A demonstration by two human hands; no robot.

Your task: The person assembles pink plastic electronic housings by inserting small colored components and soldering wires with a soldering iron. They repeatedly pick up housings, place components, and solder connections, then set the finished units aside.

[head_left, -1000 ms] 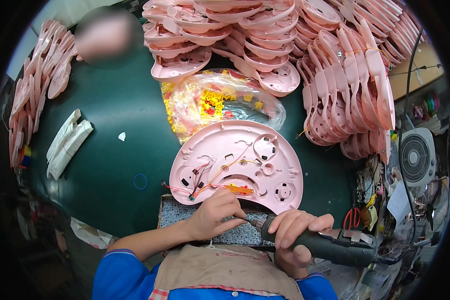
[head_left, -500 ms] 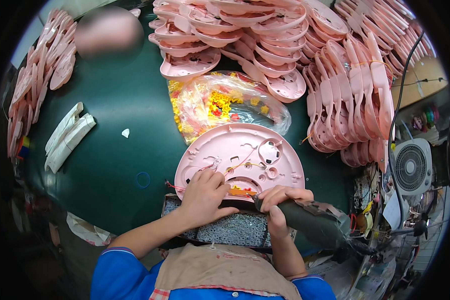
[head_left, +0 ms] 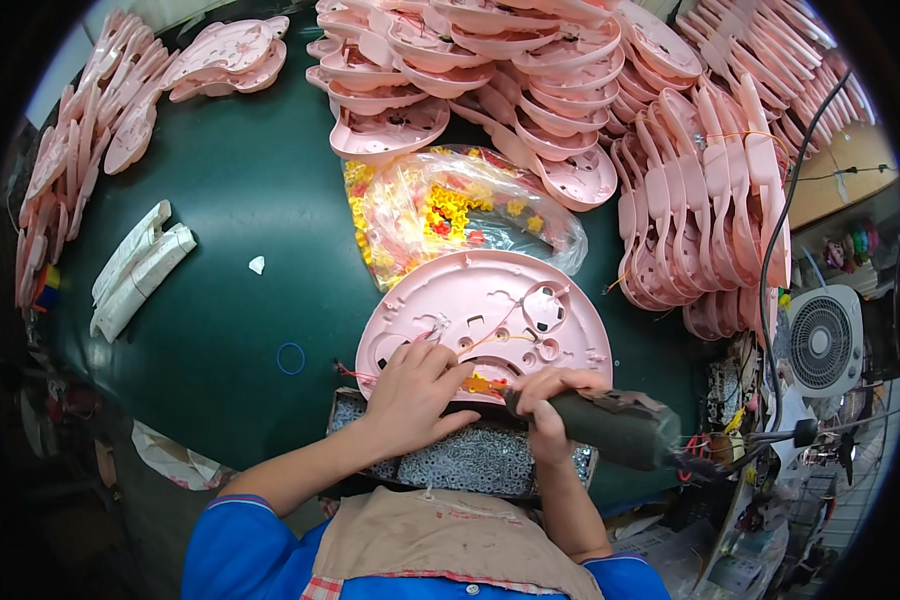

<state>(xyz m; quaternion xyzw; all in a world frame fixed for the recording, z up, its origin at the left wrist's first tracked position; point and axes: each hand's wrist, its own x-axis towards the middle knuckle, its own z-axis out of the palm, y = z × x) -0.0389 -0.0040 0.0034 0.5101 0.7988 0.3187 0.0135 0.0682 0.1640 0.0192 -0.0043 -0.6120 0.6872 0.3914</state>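
Note:
A rounded pink plastic shell [head_left: 425,295] lies in front of me, hollow side up, with thin wires inside it. My left hand [head_left: 410,390] holds its near left part, fingers curled over the inside and thumb along the near rim. By the index fingertip is a small orange board [head_left: 482,384] with red and yellow pieces beside it. My right hand [head_left: 550,400] is closed round the front of a dark electric screwdriver [head_left: 615,428], which lies nearly level and points left at the board. Its tip is too small to make out.
A tray of small metal screws [head_left: 460,462] sits under the shell's near edge. Beyond the shell lies a clear bag of yellow and red parts [head_left: 450,205]. Pink shells are stacked at the back [head_left: 390,125] and right [head_left: 690,200]. A fan [head_left: 822,340] stands right; a blue band [head_left: 290,358] lies left.
The screwdriver and my right hand have shifted a little left, and the tool's rear end has risen to lie more level. My left index finger reaches slightly farther over the orange board.

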